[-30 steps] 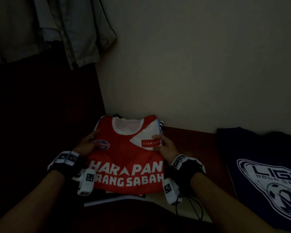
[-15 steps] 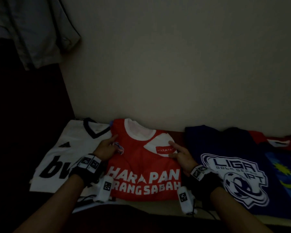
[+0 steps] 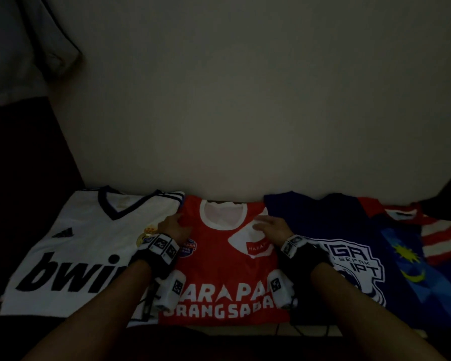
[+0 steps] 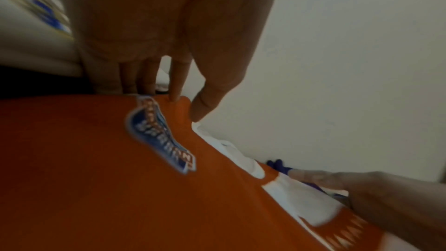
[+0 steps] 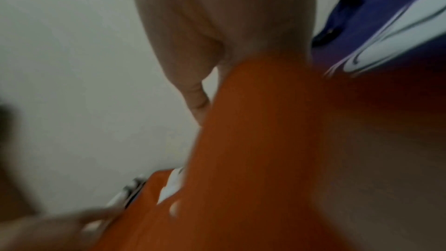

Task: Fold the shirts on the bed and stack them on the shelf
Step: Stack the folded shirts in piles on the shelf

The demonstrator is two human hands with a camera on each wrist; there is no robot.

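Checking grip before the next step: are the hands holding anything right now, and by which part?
The left hand pinches the folded red jersey at its upper left corner. The right hand rests flat near the collar, gripping nothing.

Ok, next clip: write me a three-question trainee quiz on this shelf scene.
1. True or false: the red shirt lies between the white shirt and the navy shirt.
2. Where are the left hand and right hand? A) both on the red shirt, either side of its collar B) both on the white shirt C) in the air
3. Fill in: the big black letters on the white shirt read ____.

Key: 1 true; 2 A; 3 bwin (last letter partly hidden by the left arm).
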